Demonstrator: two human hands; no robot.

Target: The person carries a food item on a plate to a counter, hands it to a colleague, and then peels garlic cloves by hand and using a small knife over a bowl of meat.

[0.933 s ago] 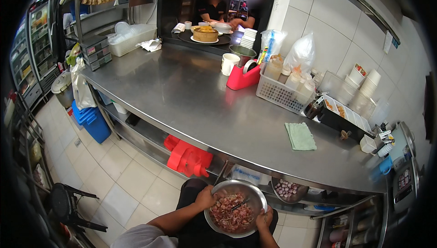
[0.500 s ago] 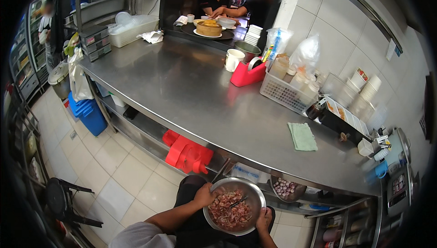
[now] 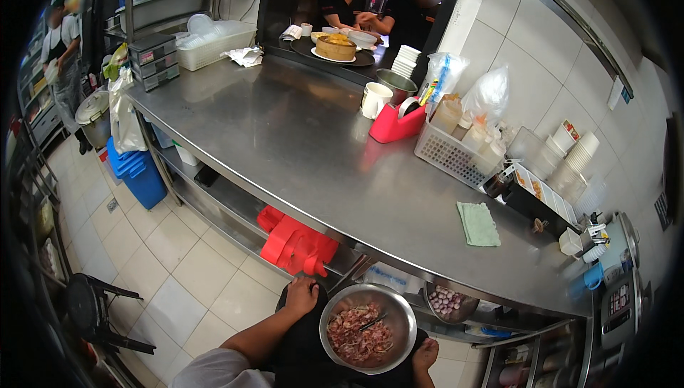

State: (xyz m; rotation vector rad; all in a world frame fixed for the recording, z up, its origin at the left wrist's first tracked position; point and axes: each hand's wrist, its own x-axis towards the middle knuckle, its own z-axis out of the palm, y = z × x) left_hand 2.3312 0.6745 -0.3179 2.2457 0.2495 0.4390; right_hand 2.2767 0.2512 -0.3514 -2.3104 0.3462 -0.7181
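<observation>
A steel mixing bowl [image 3: 406, 318] rests on my lap, holding raw chopped meat [image 3: 360, 334]. A dark utensil handle [image 3: 373, 321] leans out of the meat. Off the bowl's left side, my left hand [image 3: 301, 297] lies on my knee with nothing in it, its fingers loosely laid over the dark trousers. My right hand [image 3: 426, 354] is by my other thigh, just right of the bowl and apart from its rim. Its fingers are curled in, and no object shows in them.
A steel counter [image 3: 285, 146] runs ahead, with a green cloth [image 3: 478, 224], a red tape dispenser [image 3: 394, 123] and a bottle basket [image 3: 456, 153] on it. Below sits a bowl of shallots [image 3: 447, 300]. A black stool [image 3: 100, 309] stands left. People stand beyond the hatch and far left.
Both hands have let go of the bowl's rim. My left hand has moved up and left onto my knee, my right slightly right and down. Far left, a person shows more fully.
</observation>
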